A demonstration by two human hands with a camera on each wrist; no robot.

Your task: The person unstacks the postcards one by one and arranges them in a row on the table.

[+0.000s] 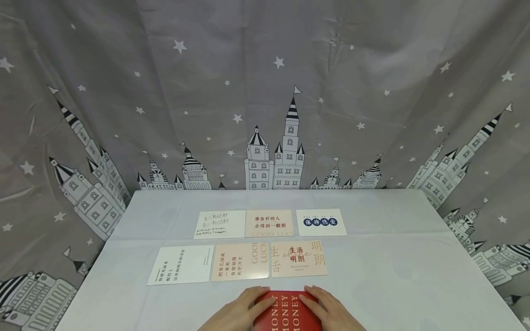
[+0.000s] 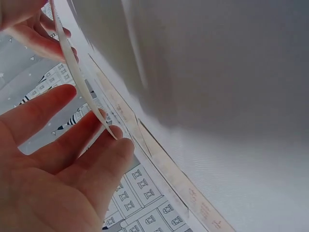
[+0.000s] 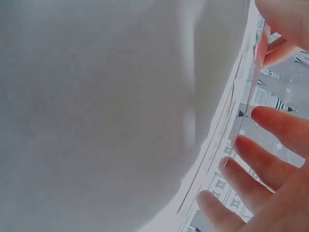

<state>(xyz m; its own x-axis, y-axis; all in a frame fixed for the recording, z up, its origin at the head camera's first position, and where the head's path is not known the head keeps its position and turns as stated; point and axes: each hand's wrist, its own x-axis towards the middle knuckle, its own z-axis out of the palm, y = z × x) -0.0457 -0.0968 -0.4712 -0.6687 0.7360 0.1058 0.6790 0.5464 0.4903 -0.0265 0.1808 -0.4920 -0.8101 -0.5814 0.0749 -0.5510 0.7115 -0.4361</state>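
A thin red card [image 1: 284,317] with "MONEY" printed several times stands at the front of the table, between both hands. My left hand [image 1: 242,309] holds its left edge, thumb on the printed face. On the opposite edge, my right hand [image 1: 330,309] grips it in the same way. In the left wrist view the card [image 2: 77,79] appears edge-on and slightly bowed, with the fingers of the left hand [image 2: 63,162] behind it. The right wrist view has the fingers of the right hand [image 3: 270,166] spread along the card's edge [image 3: 259,55].
Two rows of printed cards lie flat on the white table [image 1: 393,276]. The nearer row has a white card [image 1: 190,265] and two peach ones [image 1: 240,271]; the farther row has a peach card [image 1: 269,220] between two white ones. A grey castle-patterned curtain [image 1: 207,105] hangs behind.
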